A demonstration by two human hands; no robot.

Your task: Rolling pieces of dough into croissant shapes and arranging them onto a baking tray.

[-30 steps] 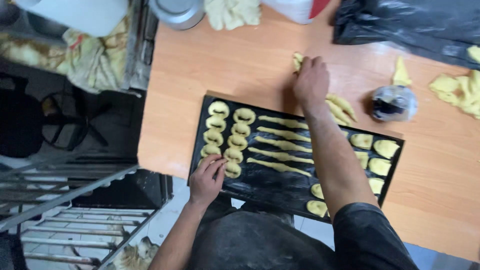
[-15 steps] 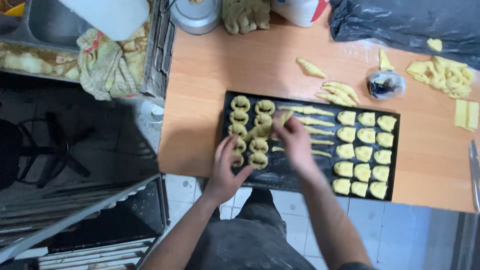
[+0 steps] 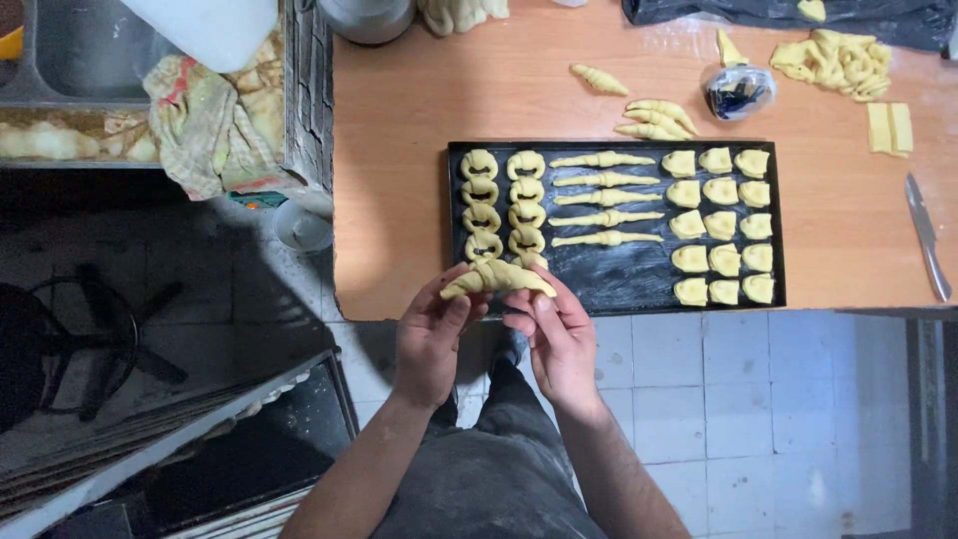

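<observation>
Two hands on one rolled dough piece (image 3: 496, 278), held just over the near left corner of the black baking tray (image 3: 619, 281), at the tabletop (image 3: 399, 200) edge. Long axis running left to right, tapered tips drooping slightly at both ends, thick middle arched upward. Left hand (image 3: 431, 339) with fingers (image 3: 454, 309) curled closed around the left tip; right hand (image 3: 559, 334) with fingers (image 3: 539, 311) closed on the right tip. On the tray: ring-shaped pieces (image 3: 504, 205) in two columns at the left, long straight rolls (image 3: 604, 199) lying left to right in the middle, small folded pieces (image 3: 723, 225) in three columns at the right. Beyond the tray, more loose rolls (image 3: 647, 118), a dough scrap pile (image 3: 833, 62), and a knife (image 3: 926, 235) near the right edge.
</observation>
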